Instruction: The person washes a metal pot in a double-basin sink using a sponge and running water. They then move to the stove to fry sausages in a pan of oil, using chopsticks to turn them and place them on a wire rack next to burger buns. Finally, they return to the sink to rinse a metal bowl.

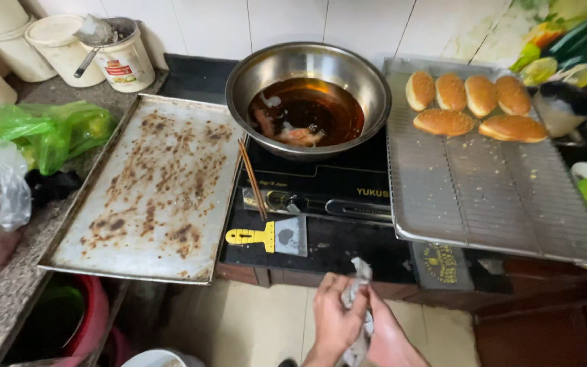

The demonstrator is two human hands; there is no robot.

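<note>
Hands on a cloth
Left hand (pixel 334 319) and right hand (pixel 385 336) clamp a grey cloth (pixel 356 309) (crumpled) below the scraper (pixel 270 236).

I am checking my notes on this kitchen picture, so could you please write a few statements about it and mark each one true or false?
1. Both hands, left hand and right hand, hold a grey cloth. True.
2. Six buns lie on the wire rack. True.
3. The yellow-handled scraper lies in the metal bowl. False: it lies on the black cooktop, in front of the bowl.
4. The baking tray is full of buns. False: it holds only brown baked-on stains.
5. The chopsticks lie beside the bowl. True.
</note>
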